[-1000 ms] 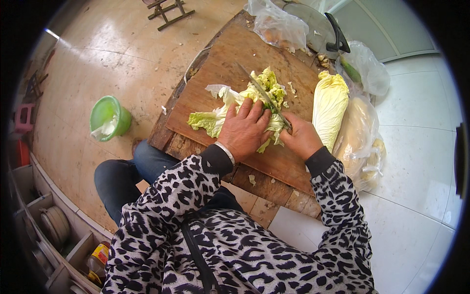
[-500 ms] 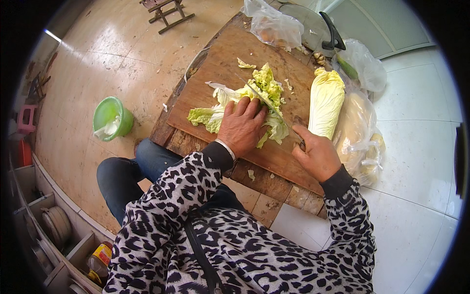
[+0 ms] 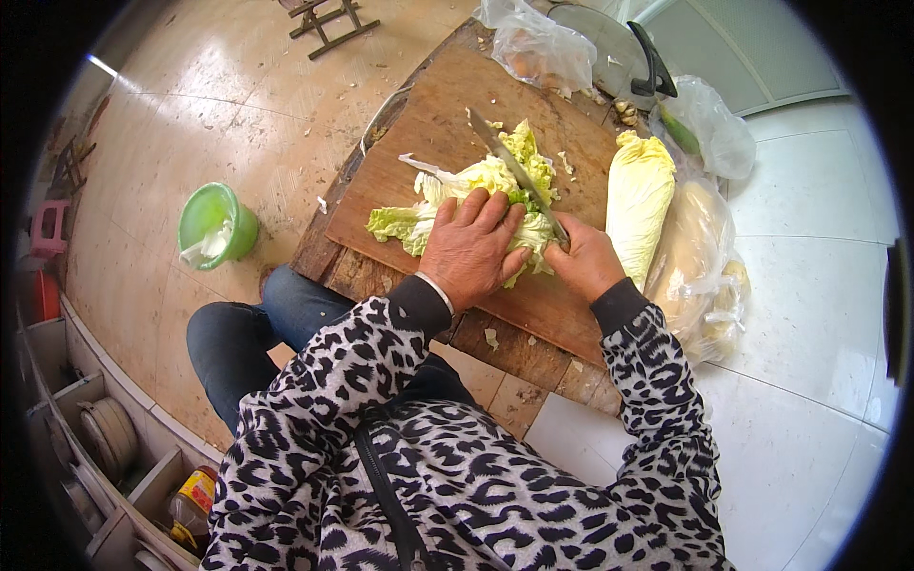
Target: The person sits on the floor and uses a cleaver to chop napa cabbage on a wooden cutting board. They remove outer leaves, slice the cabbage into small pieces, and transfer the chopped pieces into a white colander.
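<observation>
We see one loose heap of crinkled, pale yellow-green cabbage leaves (image 3: 487,177) on the cutting board (image 3: 419,157), a single flat slab of brown wood. Our left hand (image 3: 468,249) lies flattened over them, fingers extended and slightly apart, pressing without closing round anything. Our right hand (image 3: 586,259) is curled tight about the handle of one knife (image 3: 515,167), its long, straight metal blade slanting across the leaves. Just right stands out one whole cabbage (image 3: 640,195), oblong and finely ribbed, lying near three or more thin, wrinkled plastic bags (image 3: 719,128). Beneath the board we have one rough wooden table (image 3: 316,249); on the tiled floor (image 3: 276,124), one round green bucket (image 3: 243,233).
</observation>
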`<action>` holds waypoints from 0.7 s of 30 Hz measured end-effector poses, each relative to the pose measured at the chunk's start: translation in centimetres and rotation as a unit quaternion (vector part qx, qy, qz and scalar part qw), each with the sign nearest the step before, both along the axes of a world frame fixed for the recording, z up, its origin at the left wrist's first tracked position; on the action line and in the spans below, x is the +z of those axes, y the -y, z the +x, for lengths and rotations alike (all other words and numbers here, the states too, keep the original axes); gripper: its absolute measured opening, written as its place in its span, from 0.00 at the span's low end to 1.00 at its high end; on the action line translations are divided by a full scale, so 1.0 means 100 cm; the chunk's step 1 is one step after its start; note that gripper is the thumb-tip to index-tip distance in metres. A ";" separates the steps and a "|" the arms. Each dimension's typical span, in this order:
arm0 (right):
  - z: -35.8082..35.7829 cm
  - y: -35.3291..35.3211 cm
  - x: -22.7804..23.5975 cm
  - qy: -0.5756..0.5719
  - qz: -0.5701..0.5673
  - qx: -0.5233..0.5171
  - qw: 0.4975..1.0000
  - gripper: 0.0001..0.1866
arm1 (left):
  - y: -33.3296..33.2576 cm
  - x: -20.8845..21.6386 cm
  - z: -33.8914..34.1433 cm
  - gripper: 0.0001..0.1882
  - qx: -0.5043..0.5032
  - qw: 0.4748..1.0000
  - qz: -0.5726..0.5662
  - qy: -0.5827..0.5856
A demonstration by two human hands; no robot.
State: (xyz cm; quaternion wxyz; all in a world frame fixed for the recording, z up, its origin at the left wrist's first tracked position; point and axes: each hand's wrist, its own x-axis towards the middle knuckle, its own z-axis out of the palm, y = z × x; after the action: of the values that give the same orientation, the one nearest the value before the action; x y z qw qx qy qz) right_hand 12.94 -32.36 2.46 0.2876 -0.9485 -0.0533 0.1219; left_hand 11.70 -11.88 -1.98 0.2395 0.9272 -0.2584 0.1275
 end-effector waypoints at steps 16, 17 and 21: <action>-0.057 -0.004 0.063 -0.044 -0.120 0.025 0.991 0.24 | 0.006 0.000 0.004 0.14 0.026 0.999 -0.023 0.040; -0.052 -0.004 0.057 -0.033 -0.112 0.031 0.993 0.23 | 0.007 -0.002 0.005 0.14 0.027 0.999 -0.022 0.041; -0.025 -0.004 0.021 -0.028 -0.084 0.029 0.996 0.22 | 0.009 -0.006 0.006 0.16 0.030 0.998 -0.017 0.047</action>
State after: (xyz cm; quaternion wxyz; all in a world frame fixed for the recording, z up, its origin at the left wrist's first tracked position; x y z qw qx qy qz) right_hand 10.44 -31.93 4.52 0.2045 -0.9636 -0.0619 0.1606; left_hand 12.31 -12.79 -2.57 0.2389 0.9232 -0.2397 0.1822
